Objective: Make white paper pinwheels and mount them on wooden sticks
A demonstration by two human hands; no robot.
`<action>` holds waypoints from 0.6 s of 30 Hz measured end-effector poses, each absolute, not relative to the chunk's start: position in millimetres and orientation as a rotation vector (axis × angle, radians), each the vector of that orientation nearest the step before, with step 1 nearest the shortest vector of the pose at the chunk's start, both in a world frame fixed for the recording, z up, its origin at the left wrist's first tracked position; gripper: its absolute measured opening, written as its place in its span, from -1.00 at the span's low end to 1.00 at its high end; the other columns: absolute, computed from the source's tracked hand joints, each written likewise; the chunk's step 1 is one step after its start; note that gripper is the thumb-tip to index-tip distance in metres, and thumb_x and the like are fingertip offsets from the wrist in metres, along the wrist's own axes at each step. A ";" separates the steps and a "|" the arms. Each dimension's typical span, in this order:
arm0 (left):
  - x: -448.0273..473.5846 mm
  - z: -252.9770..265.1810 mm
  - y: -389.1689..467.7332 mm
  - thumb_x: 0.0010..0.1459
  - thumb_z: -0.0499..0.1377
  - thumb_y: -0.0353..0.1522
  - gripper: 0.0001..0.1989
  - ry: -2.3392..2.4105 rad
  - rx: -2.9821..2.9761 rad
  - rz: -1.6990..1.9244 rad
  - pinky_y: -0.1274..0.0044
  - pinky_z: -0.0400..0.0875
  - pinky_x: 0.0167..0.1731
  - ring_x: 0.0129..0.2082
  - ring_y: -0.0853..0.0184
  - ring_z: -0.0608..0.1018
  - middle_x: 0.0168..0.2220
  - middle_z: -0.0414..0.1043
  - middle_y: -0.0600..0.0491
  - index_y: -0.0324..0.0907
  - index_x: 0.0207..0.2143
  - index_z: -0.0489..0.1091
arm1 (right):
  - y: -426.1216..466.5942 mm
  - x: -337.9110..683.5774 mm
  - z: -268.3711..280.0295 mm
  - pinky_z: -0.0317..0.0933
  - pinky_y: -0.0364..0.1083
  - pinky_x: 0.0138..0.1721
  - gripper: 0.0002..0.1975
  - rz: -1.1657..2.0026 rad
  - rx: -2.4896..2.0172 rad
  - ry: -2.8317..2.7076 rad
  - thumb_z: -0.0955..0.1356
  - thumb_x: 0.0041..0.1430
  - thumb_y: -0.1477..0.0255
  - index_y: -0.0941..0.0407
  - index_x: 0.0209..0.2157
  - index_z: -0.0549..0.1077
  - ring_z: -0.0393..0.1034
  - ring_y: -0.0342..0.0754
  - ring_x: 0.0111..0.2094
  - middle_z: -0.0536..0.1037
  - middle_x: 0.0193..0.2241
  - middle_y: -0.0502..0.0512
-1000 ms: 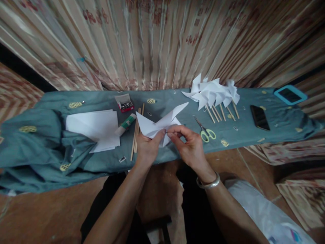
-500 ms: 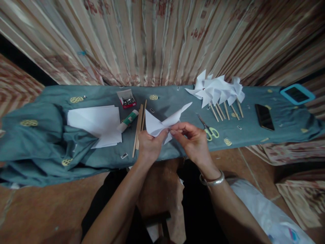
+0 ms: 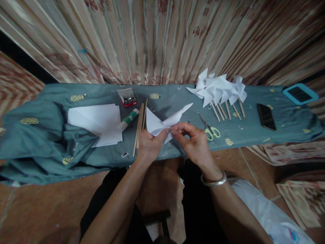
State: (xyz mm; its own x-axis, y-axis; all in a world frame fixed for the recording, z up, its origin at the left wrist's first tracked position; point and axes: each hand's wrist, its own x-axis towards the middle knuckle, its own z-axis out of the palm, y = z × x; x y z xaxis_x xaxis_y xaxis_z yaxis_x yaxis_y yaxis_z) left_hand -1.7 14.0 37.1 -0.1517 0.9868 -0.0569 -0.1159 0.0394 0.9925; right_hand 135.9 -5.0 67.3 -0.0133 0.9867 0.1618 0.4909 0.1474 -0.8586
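Observation:
My left hand point(image 3: 151, 144) grips a white paper pinwheel point(image 3: 156, 124) with its blades folded toward the middle, thumb pressed near the centre. My right hand point(image 3: 191, 140) pinches at that same centre, thumb against forefinger, on a small shiny bit that looks like a thumbtack point(image 3: 170, 130); the fingers cover most of it. The pinwheel is held up above the cloth, between the wooden sticks point(image 3: 139, 130) on the left and the green-handled scissors point(image 3: 209, 129) on the right.
A green cloth point(image 3: 175, 98) covers the narrow table. On it lie white paper sheets point(image 3: 98, 123), a glue stick point(image 3: 129, 120), an open box point(image 3: 128, 99) of shiny tacks, several pinwheels on sticks point(image 3: 218, 88), a phone point(image 3: 266, 117) and a blue-framed device point(image 3: 300, 94). A curtain point(image 3: 157, 40) hangs behind.
The view has shifted slightly. Both hands keep nearly the same hold on the pinwheel, and a shiny spot shows a little more clearly between the fingertips.

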 end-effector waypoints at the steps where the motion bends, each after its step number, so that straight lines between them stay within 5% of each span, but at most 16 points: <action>1: -1.6 36.6 14.0 -0.17 0.32 -0.34 -0.85 1.256 1.011 1.336 0.54 0.46 -0.47 -0.51 0.30 0.58 -0.50 0.58 0.03 -0.26 -0.52 0.55 | -5.1 136.5 67.2 0.21 -0.15 -0.34 -0.92 0.775 -1.455 -1.632 0.37 0.16 0.43 0.10 -0.34 0.52 0.32 -0.16 -0.45 0.49 -0.49 -0.05; 18: -1.5 41.5 13.2 -0.21 0.32 -0.36 -0.87 1.292 0.997 1.301 0.54 0.45 -0.50 -0.52 0.30 0.56 -0.51 0.58 0.02 -0.25 -0.56 0.53 | -4.4 138.1 67.1 0.20 -0.13 -0.35 -0.93 0.821 -1.432 -1.640 0.36 0.16 0.41 0.09 -0.35 0.50 0.30 -0.14 -0.45 0.45 -0.51 -0.04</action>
